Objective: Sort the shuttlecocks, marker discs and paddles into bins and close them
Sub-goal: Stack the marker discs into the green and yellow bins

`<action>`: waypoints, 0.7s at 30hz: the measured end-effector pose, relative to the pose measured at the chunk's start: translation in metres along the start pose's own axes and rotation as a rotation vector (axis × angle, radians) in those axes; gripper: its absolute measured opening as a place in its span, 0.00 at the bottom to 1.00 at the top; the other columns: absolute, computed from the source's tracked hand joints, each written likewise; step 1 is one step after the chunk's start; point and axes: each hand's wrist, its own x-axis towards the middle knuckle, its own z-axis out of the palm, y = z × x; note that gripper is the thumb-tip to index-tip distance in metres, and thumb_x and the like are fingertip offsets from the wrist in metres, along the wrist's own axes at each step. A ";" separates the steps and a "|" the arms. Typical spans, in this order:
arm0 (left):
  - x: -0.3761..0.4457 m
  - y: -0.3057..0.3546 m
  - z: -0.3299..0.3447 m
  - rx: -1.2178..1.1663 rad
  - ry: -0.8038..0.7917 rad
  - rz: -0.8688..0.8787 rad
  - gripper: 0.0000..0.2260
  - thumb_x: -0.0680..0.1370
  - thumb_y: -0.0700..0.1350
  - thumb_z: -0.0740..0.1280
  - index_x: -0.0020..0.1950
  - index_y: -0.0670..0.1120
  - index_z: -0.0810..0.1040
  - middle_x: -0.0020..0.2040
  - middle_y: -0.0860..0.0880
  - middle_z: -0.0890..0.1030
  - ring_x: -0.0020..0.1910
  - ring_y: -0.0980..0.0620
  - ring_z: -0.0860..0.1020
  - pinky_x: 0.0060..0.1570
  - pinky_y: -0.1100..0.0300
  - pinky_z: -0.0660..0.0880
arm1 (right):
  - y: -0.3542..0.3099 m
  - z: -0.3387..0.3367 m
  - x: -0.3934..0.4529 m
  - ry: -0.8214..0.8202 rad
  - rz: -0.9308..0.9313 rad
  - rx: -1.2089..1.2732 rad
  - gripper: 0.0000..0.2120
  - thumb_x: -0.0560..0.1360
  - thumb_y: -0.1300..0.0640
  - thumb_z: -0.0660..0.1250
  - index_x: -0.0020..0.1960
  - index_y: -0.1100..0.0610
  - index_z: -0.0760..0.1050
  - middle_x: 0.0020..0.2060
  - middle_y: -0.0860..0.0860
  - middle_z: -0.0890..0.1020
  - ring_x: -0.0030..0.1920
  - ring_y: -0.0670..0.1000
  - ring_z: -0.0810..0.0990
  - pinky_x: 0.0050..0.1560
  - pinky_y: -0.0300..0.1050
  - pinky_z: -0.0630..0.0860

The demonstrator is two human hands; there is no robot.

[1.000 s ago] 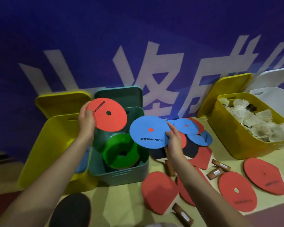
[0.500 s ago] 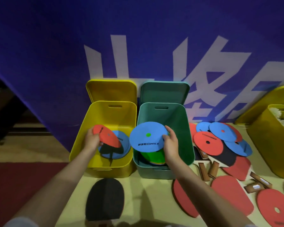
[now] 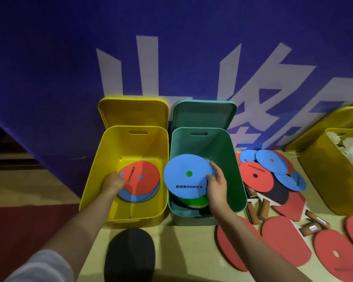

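Over the green bin (image 3: 235, 169), the right hand (image 3: 217, 185) pinches a blue disc (image 3: 188, 176) that could slip, while the left hand (image 3: 112, 183) seemingly grips the red disc (image 3: 143, 176), risking mis-sorting.

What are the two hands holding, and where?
Right hand pinches the blue disc at its right edge. Left hand touches the red disc at its left edge.

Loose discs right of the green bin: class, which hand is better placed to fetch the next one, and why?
Probably the right hand. It is over the green bin, next to the loose discs, though it holds a blue disc and must drop it first. The left hand is down in the yellow bin, farther away.
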 end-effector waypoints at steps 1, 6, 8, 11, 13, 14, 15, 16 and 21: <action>-0.007 0.007 -0.006 0.048 0.006 0.030 0.25 0.76 0.37 0.64 0.72 0.38 0.65 0.67 0.35 0.72 0.65 0.37 0.72 0.62 0.49 0.69 | 0.000 0.000 0.000 -0.001 -0.003 0.001 0.19 0.78 0.68 0.56 0.67 0.57 0.71 0.62 0.54 0.75 0.62 0.54 0.74 0.63 0.53 0.72; -0.036 0.034 -0.048 0.082 0.134 0.434 0.23 0.77 0.39 0.64 0.72 0.44 0.68 0.65 0.37 0.72 0.64 0.38 0.72 0.62 0.47 0.70 | -0.018 0.011 -0.003 -0.040 -0.050 0.016 0.20 0.78 0.68 0.56 0.67 0.56 0.71 0.61 0.53 0.75 0.55 0.49 0.75 0.54 0.44 0.73; -0.046 0.039 -0.071 0.084 0.228 0.580 0.21 0.76 0.36 0.64 0.70 0.42 0.70 0.63 0.37 0.73 0.63 0.38 0.72 0.62 0.47 0.69 | -0.030 0.029 -0.003 -0.106 -0.100 -0.001 0.20 0.78 0.68 0.56 0.67 0.55 0.70 0.61 0.52 0.75 0.56 0.49 0.75 0.56 0.45 0.73; -0.059 0.034 -0.093 0.109 0.336 0.673 0.20 0.76 0.36 0.63 0.68 0.42 0.73 0.60 0.38 0.75 0.60 0.38 0.73 0.60 0.46 0.71 | -0.038 0.070 0.001 -0.231 -0.189 -0.095 0.21 0.78 0.68 0.55 0.69 0.56 0.68 0.64 0.53 0.74 0.63 0.51 0.73 0.66 0.50 0.70; -0.063 0.026 -0.096 0.161 0.374 0.681 0.20 0.76 0.38 0.61 0.68 0.43 0.72 0.61 0.39 0.74 0.60 0.38 0.73 0.59 0.46 0.70 | -0.039 0.101 0.003 -0.308 -0.240 -0.230 0.21 0.78 0.66 0.56 0.70 0.56 0.67 0.66 0.55 0.74 0.65 0.54 0.72 0.68 0.51 0.68; -0.063 0.020 -0.096 0.166 0.349 0.645 0.21 0.77 0.38 0.61 0.70 0.43 0.70 0.63 0.39 0.73 0.61 0.38 0.72 0.60 0.46 0.70 | -0.036 0.116 0.004 -0.341 -0.256 -0.311 0.22 0.78 0.66 0.57 0.71 0.57 0.66 0.66 0.56 0.74 0.65 0.55 0.72 0.67 0.49 0.67; -0.064 0.015 -0.096 0.164 0.306 0.592 0.22 0.78 0.39 0.61 0.73 0.44 0.66 0.66 0.39 0.72 0.62 0.37 0.72 0.60 0.46 0.70 | -0.033 0.130 0.003 -0.383 -0.269 -0.382 0.22 0.78 0.65 0.57 0.72 0.57 0.65 0.66 0.57 0.74 0.65 0.57 0.73 0.65 0.46 0.67; -0.063 0.009 -0.096 0.175 0.256 0.537 0.24 0.80 0.40 0.60 0.76 0.45 0.62 0.66 0.38 0.71 0.62 0.37 0.72 0.57 0.47 0.71 | -0.029 0.142 0.001 -0.425 -0.268 -0.446 0.22 0.78 0.65 0.57 0.72 0.58 0.64 0.65 0.58 0.75 0.63 0.58 0.74 0.62 0.45 0.68; -0.066 -0.007 -0.098 0.198 0.191 0.498 0.24 0.82 0.42 0.55 0.78 0.51 0.54 0.31 0.43 0.73 0.39 0.35 0.77 0.33 0.52 0.61 | 0.000 0.182 -0.001 -0.534 -0.195 -0.620 0.24 0.77 0.65 0.57 0.73 0.59 0.62 0.64 0.60 0.75 0.62 0.61 0.75 0.59 0.49 0.70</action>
